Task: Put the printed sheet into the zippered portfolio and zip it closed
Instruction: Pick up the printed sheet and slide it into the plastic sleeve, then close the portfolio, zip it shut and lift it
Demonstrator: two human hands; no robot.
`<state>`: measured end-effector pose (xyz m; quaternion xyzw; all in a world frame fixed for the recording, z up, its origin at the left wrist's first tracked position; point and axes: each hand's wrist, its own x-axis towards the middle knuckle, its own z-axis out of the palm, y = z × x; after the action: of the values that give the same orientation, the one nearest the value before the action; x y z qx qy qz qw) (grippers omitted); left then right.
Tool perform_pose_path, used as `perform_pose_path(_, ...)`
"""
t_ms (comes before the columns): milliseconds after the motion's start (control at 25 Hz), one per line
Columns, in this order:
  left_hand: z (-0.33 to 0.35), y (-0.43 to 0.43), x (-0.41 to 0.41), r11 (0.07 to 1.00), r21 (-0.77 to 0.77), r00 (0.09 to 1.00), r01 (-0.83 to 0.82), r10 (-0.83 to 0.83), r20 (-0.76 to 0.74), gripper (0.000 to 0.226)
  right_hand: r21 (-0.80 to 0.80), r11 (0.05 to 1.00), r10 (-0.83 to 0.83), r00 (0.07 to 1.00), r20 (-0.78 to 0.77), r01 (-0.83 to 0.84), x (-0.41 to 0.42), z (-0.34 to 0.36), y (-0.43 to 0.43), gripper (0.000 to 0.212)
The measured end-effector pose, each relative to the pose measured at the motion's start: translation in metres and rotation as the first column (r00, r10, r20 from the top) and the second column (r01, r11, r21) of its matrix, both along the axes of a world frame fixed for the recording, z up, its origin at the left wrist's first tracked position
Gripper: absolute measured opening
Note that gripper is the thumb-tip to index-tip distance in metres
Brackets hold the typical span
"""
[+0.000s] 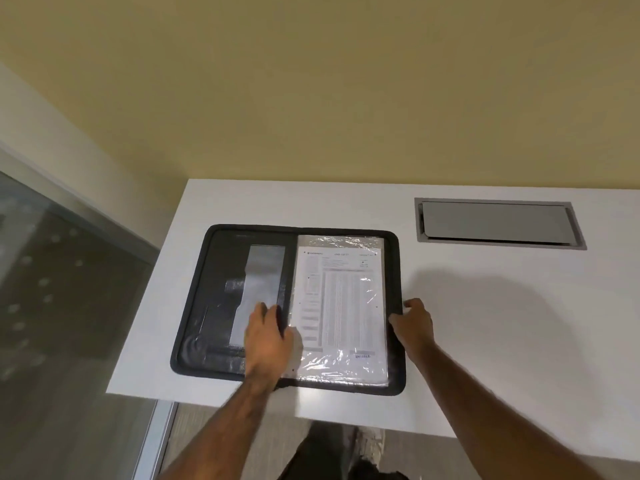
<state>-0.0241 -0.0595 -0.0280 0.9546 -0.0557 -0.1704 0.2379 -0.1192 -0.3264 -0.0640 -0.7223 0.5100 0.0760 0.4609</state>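
Paper first: the printed sheet (344,306) lies flat in the right half of the zippered portfolio (221,306), under a crinkled clear plastic sleeve that catches the light. Its print is a dense table of small rows, too fine to read; a stamped word near the lower right corner seems to say "ENTERED", and the header line at the top is blurred. The portfolio is black, lies spread open on the table (485,306) near its front left corner, and its zipper border runs unjoined all round the edge. The left half carries dark pockets and a grey panel.

The left hand (268,337) rests palm down across the spine near the lower middle, fingers flat and slightly spread, pressing on the left panel beside the sheet's edge and grasping nothing. The right hand (414,323) sits at the portfolio's right border, fingers curled over the edge with the thumb toward the sheet; whether it pinches the rim I cannot tell.

The table is plain white, with a grey metal cable hatch (498,223) set into it at the far right. Behind stands a yellow wall; to the left is a frosted glass panel with dots.
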Motion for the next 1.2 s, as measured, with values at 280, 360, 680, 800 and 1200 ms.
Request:
perform_pose_path(280,-0.002,0.125,0.029,0.794,0.291,0.788,-0.534,0.592,-0.169,0.064,0.04,0.999,-0.015,1.0,0.0,0.015,-0.028,0.002,0.014,0.024)
perform_pose_path(360,-0.006,0.141,0.041,0.75,0.208,0.701,-0.628,0.661,-0.268,0.064,0.033,0.999,-0.013,1.0,-0.002,0.013,-0.031,0.003,0.017,0.018)
perform_pose_path(680,-0.015,0.183,0.079,0.612,0.004,0.566,-0.791,0.735,-0.373,0.051,-0.025,0.999,-0.023,0.996,-0.083,0.021,-0.027,0.009,0.037,0.039)
perform_pose_path(800,-0.016,0.194,0.084,0.673,-0.004,0.618,-0.74,0.678,-0.399,0.054,-0.068,0.997,-0.055,0.993,-0.103,0.048,-0.025,0.006,0.042,0.039)
perform_pose_path(1200,0.059,0.206,0.101,0.761,-0.404,0.844,-0.508,0.346,-0.41,0.059,-0.172,0.943,0.303,0.95,0.078,-0.286,0.03,0.06,0.128,0.05)
